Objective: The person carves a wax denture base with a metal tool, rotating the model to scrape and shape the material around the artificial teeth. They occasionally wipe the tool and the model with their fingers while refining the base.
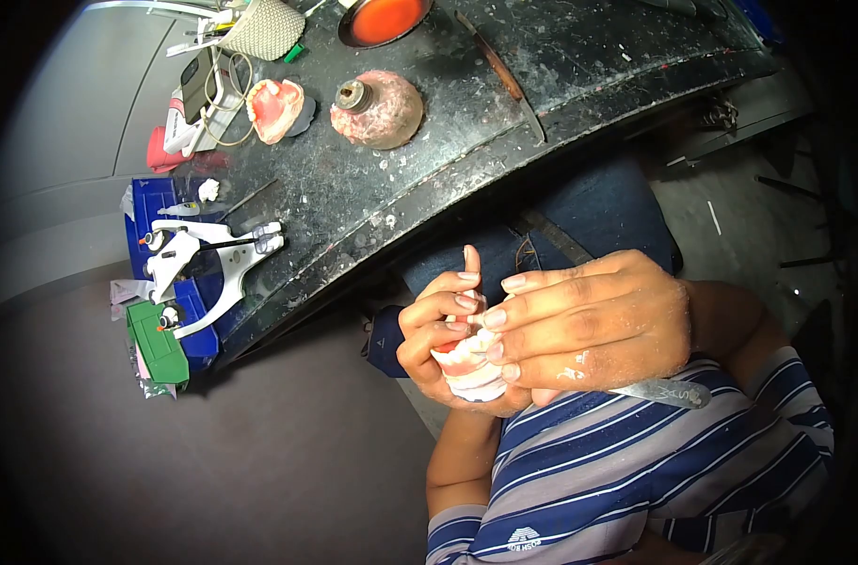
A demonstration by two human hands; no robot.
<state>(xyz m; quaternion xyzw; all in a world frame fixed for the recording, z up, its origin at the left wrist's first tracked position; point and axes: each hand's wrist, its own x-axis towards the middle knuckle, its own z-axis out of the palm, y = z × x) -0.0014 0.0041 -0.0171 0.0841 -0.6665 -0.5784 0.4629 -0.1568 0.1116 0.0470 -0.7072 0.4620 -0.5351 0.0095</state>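
Near my lap, my left hand (438,334) is closed around a dental cast (476,381) with pink wax and a row of white teeth. My right hand (589,325) reaches across from the right, its fingertips pressed against the teeth and the cast's side. From under the right palm sticks out the flat metal handle of a tool (669,392), held in that hand; its working end is hidden. The left thumb side and the lower part of the cast are partly covered by the fingers.
On the dark bench (353,207) stand a wax-spattered round burner bottle (380,111), another cast with pink wax (276,111), a bowl of red material (386,21), a wooden-handled knife (504,75), a white articulator (229,282), a woven basket (264,30) and a phone (198,87).
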